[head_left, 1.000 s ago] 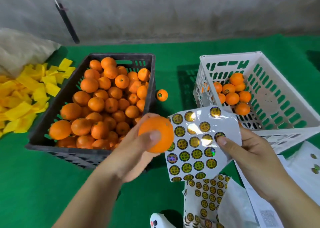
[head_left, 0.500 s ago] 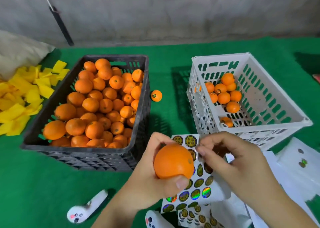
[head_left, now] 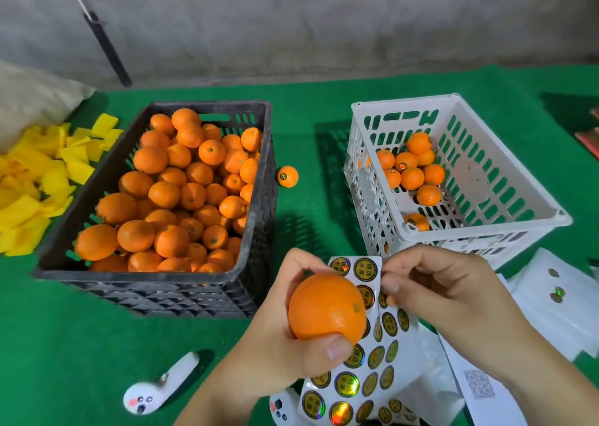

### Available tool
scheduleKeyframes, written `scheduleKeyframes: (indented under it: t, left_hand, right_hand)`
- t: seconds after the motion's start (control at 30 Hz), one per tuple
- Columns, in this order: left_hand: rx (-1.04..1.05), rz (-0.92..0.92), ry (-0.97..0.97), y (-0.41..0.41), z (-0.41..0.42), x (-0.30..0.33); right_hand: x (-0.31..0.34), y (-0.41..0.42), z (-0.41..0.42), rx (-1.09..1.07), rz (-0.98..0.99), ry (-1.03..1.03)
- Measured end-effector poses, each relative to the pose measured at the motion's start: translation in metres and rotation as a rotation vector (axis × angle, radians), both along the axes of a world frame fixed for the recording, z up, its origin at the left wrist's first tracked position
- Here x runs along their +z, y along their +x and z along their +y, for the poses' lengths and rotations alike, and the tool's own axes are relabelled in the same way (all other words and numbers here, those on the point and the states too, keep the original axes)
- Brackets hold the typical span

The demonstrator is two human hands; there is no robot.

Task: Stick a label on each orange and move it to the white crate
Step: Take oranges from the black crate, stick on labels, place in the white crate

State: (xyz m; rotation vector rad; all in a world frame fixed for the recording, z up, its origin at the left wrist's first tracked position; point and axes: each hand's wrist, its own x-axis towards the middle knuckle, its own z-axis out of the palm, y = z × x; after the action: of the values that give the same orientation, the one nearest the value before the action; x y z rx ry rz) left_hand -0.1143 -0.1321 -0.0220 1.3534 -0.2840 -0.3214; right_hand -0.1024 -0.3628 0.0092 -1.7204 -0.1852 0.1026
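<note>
Honestly, left hand (head_left: 275, 338) wraps that firm, round orange (head_left: 327, 309) securely; right hand (head_left: 444, 289) fingers pinch the floppy sticker sheet (head_left: 363, 370), probably peel gently.

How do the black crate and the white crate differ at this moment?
The black crate is heaped nearly to its rim with oranges; the white crate holds only a few on its floor. The black crate sits on the left, the white crate on the right. Both are slotted plastic on the green mat.
</note>
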Motion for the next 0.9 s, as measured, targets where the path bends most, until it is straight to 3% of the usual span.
scheduleKeyframes:
  t: [0.37, 0.9]
  left_hand:
    - [0.030, 0.005, 0.023, 0.001, -0.011, 0.003]
    - [-0.014, 0.026, -0.087, -0.005, -0.018, 0.003]
  right_hand:
    - [-0.008, 0.007, -0.004, -0.061, -0.006, -0.052]
    - [-0.015, 0.000, -0.022, 0.064, 0.169, 0.268]
